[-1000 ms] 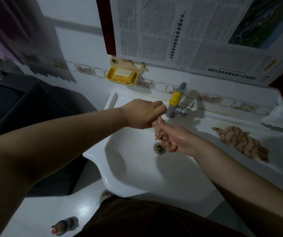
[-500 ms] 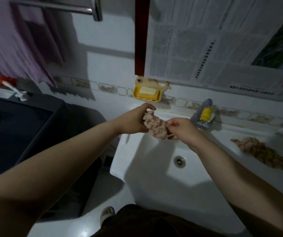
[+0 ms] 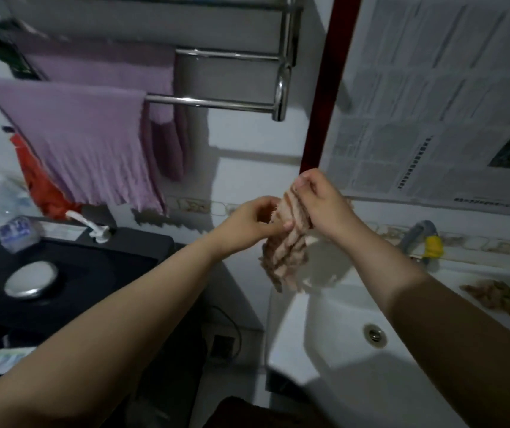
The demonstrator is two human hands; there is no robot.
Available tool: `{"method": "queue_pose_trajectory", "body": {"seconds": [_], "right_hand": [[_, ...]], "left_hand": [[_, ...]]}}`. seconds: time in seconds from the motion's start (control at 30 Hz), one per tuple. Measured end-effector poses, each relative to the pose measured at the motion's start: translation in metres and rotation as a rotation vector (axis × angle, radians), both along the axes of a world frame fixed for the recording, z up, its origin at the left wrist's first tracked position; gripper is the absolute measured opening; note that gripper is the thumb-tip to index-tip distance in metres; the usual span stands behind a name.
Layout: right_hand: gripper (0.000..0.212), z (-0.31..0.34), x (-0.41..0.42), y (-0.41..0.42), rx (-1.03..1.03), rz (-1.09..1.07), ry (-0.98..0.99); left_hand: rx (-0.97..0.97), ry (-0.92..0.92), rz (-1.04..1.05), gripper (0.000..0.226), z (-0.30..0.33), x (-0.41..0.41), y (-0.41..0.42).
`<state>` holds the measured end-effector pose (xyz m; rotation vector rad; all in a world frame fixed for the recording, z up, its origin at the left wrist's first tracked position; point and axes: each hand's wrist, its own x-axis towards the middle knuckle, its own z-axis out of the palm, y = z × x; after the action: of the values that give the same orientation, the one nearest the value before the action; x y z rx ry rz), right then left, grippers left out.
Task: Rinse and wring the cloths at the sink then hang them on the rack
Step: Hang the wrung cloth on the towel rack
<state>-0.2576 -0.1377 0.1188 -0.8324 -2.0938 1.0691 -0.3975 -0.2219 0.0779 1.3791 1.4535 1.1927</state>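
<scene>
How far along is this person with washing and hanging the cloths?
Done, apparently: purple cloths already hang on the rack. In hand: the left hand and right hand hold a striped cloth up beside the sink, seemingly wrung, not yet hung. Left: another striped cloth lies on the sink's ledge.

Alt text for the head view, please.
Both hands, left hand and right hand, hold up a pink striped cloth between sink and towel rack, where a purple towel hangs. A second cloth lies on the sink ledge.
</scene>
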Motion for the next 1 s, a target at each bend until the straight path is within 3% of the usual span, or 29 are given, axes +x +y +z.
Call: {"method": "queue_pose_trajectory", "body": {"seconds": [0.13,0.2,0.23,0.33,0.4,0.53,0.67,0.73,0.83,0.87,0.9,0.93,0.97,1.0], "right_hand": [[0.017,0.014,-0.023,-0.005,-0.001,0.003,-0.012],[0.058,0.030,-0.023,-0.008,-0.061,0.047,-0.159],[0.068,0.036,-0.021,-0.005,-0.061,0.106,-0.284],[0.038,0.055,-0.016,0.001,0.029,0.282,-0.646],[0.036,0.065,-0.013,0.006,0.023,0.314,-0.628],[0.042,0.077,-0.015,0.004,-0.200,0.306,-0.363],[0.032,0.086,-0.016,0.007,0.047,0.318,-0.761],[0.031,0.085,-0.019,0.005,0.137,0.223,-0.660],[0.012,0.057,-0.029,-0.009,0.295,-0.049,-0.025],[0.005,0.044,-0.033,-0.012,0.349,-0.063,-0.046],[0.007,0.029,-0.036,-0.014,0.401,-0.033,-0.246],[0.010,0.018,-0.037,-0.017,0.432,0.034,-0.566],[0.010,0.013,-0.036,-0.018,0.440,0.056,-0.803],[0.011,0.013,-0.035,-0.016,0.412,0.024,-0.876]], "left_hand": [[0.069,-0.085,0.074,0.017,0.025,-0.020,-0.006],[0.103,-0.157,0.071,0.016,0.037,-0.032,-0.010],[0.123,-0.198,0.068,0.014,0.043,-0.037,-0.013],[0.152,-0.263,0.115,0.012,0.057,-0.052,-0.016],[0.170,-0.271,0.197,0.012,0.065,-0.060,-0.017],[0.238,-0.329,0.290,0.010,0.082,-0.073,-0.022],[0.248,-0.392,0.316,0.007,0.093,-0.095,-0.025],[0.313,-0.255,0.410,0.016,0.090,-0.104,-0.026],[0.686,0.202,0.718,0.008,0.069,-0.105,-0.031],[0.690,0.398,0.676,0.003,0.059,-0.107,-0.030],[0.561,0.613,0.554,0.005,0.050,-0.108,-0.031],[0.321,0.800,0.399,0.011,0.040,-0.110,-0.030],[0.098,0.879,0.305,0.016,0.031,-0.112,-0.031],[-0.028,0.838,0.304,0.017,0.026,-0.115,-0.033]]}}
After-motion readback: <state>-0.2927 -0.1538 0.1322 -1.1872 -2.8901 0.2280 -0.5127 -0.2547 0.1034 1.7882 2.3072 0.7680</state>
